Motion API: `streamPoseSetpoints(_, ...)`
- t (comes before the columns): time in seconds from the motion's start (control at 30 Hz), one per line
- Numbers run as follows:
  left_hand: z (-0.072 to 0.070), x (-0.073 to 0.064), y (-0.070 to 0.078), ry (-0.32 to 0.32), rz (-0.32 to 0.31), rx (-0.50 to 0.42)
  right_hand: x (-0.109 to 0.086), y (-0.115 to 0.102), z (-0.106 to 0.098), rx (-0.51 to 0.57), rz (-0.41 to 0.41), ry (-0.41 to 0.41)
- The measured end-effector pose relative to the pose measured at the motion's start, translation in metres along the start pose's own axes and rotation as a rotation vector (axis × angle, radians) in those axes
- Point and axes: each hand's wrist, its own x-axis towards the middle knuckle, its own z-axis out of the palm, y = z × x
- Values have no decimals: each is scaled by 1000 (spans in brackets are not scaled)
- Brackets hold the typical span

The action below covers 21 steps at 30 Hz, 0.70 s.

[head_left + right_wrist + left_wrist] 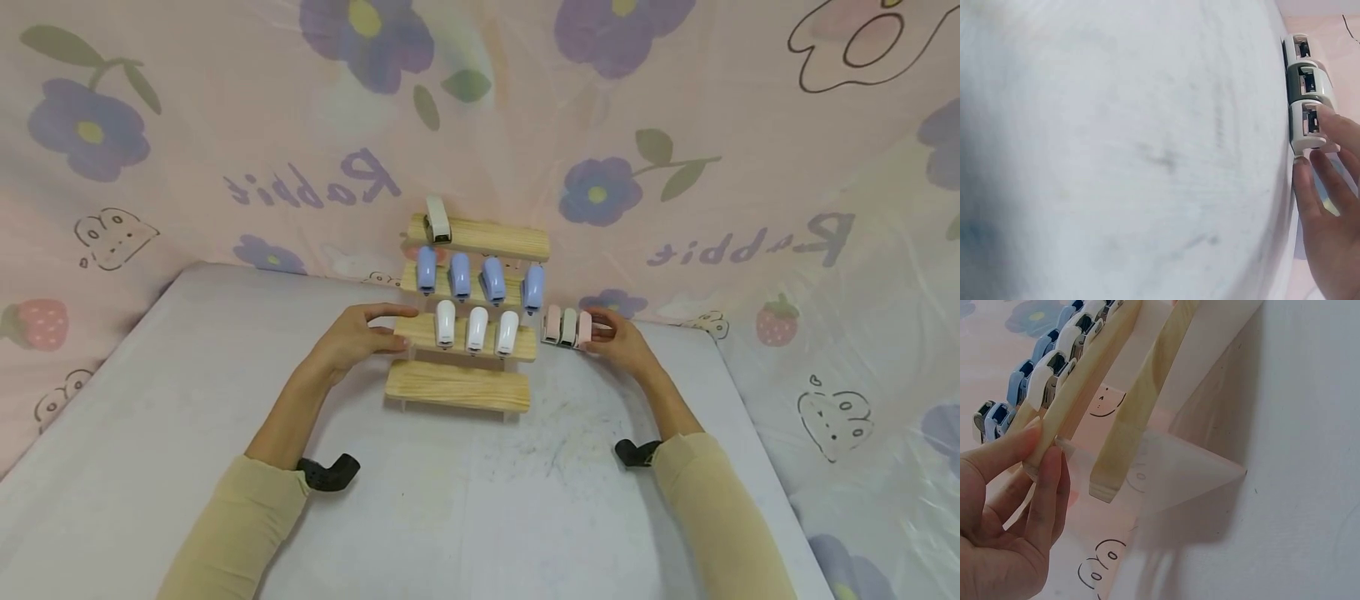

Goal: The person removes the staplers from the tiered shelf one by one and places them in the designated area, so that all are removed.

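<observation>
My left hand [352, 340] pinches the left end of a wooden shelf board [1072, 406], thumb above and fingers below, on a tiered display stand. Three white staplers [476, 327] stand on that tier. Blue staplers [460, 275] line the tier behind, and one off-white stapler [437, 218] is at the left of the top tier. To the right of the stand, a pink stapler [553, 322], a grey-green stapler [568, 327] and another pink stapler [1303, 125] sit side by side. My right hand [621, 340] holds the rightmost pink one between thumb and fingers.
The lowest wooden tier [457, 385] bears no stapler. Below the boards, a translucent side support [1179, 465] meets the white table [480, 500]. Behind the stand hangs a patterned curtain [480, 133]. Dark wrist devices [330, 473] sit at both cuffs.
</observation>
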Motion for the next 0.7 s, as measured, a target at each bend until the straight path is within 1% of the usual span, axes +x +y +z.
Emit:
streamPoseSetpoints(0.1,1,0,0,2,-2,0,-3,-4,-3,-7,0,27)
streamPoseSetpoints(0.37,-2,-1,0,0,5,8,-6,-26,-10,1,-60,70)
streamPoseSetpoints(0.57,-3,-1,1,-6,12,18,-10,-50,-14,77,-132,80)
streamPoseSetpoints(0.7,-1,1,0,-10,13,3,-10,-55,-17,72,-138,99)
